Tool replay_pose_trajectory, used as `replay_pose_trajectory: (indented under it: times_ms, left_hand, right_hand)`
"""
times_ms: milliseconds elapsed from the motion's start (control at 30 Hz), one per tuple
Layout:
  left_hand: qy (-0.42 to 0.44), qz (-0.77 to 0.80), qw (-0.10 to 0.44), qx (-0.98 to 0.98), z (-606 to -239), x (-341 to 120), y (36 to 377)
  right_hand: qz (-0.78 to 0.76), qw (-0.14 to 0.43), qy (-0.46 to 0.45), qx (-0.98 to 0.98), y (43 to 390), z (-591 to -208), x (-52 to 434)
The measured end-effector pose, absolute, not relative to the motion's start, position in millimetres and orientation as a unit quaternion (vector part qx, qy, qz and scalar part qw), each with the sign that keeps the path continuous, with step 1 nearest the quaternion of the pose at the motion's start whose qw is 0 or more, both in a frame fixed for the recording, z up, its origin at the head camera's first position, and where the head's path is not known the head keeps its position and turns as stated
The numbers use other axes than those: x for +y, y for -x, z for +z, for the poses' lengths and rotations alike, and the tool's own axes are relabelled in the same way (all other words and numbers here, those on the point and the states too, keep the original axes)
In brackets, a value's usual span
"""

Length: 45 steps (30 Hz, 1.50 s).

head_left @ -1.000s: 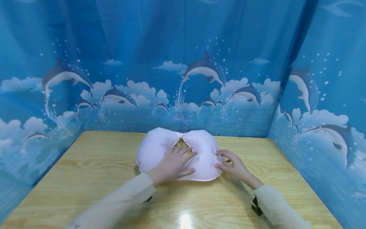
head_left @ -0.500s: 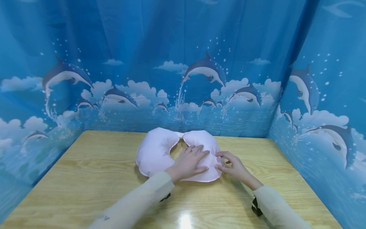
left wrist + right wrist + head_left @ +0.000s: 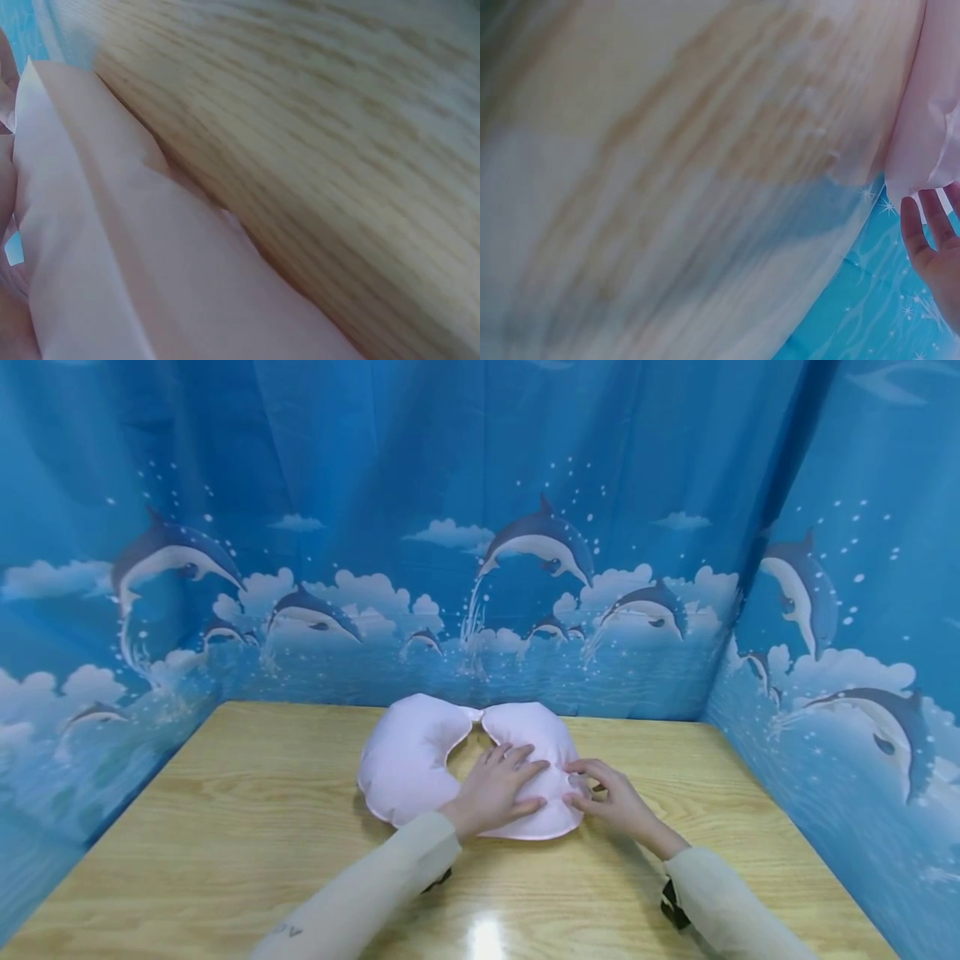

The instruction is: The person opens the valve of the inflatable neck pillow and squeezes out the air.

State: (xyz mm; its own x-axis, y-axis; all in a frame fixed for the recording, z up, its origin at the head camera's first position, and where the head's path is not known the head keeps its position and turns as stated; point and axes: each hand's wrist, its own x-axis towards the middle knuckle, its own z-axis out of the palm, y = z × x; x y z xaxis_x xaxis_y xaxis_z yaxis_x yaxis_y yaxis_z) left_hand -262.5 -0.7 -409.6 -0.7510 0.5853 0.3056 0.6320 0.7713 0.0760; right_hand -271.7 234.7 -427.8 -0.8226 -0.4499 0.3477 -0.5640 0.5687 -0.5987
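Note:
A pale pink U-shaped neck pillow [image 3: 408, 760], puffed up, lies on the wooden table with its two ends meeting at the back. My left hand [image 3: 498, 789] rests on its right arm, fingers spread and fairly straight. At the pillow's right edge my right hand [image 3: 615, 797] grips it between thumb and fingers, around a small clear spot that may be a valve. In the left wrist view the pillow [image 3: 112, 225] fills the lower left. The right wrist view catches the right hand [image 3: 937, 259] at the pillow's [image 3: 922, 127] end.
The wood-grain table [image 3: 247, 827] extends to both sides and in front of the pillow. Blue dolphin-print curtains [image 3: 420, 460] hang behind it and along both sides. The pillow's back edge lies near the rear curtain.
My left hand has slid right from the pillow's central hole onto its right arm, and has then stayed nearly still. The right hand has kept its place at the edge.

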Motion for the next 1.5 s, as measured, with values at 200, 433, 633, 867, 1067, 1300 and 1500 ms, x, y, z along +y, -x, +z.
replay_pose_trajectory:
  times_ms: [200,433,633,867,1067,1300,1500]
  left_hand:
    - [0.324,-0.091,0.126,-0.933,-412,0,263]
    - [0.317,-0.088,0.117,-0.937,-415,-1,264]
    - [0.319,-0.092,0.117,-0.936,-417,-1,264]
    - [0.324,-0.094,0.125,-0.933,-418,-1,263]
    - [0.325,-0.098,0.121,-0.933,-419,0,263]
    - [0.328,-0.098,0.13,-0.931,-422,0,265]
    - [0.321,-0.097,0.123,-0.934,-423,1,265]
  right_hand:
    - [0.362,0.072,-0.281,-0.886,272,-428,235]
    - [0.358,0.064,-0.278,-0.889,273,-429,234]
    - [0.361,0.06,-0.275,-0.889,271,-428,233]
    - [0.359,0.049,-0.27,-0.892,272,-429,233]
    - [0.357,0.036,-0.265,-0.895,272,-429,232]
    - [0.355,0.033,-0.263,-0.896,272,-428,231]
    - [0.353,0.038,-0.265,-0.896,272,-429,230]
